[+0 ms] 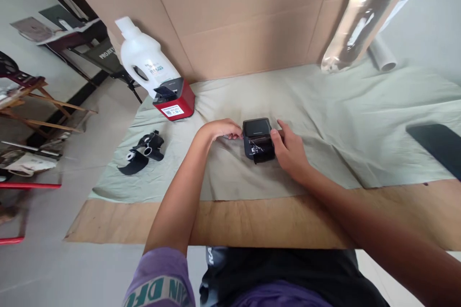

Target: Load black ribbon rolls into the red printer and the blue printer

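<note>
we seem to be steadying the black device (257, 138)
left hand (226, 128) curled at its left, right hand (291, 151) at its right; whether pinching, we can't tell; next likely needs steadiness

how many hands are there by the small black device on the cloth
2. The left hand is at the left edge of the black device, and the right hand is at its right edge. No other hands show there.
</note>
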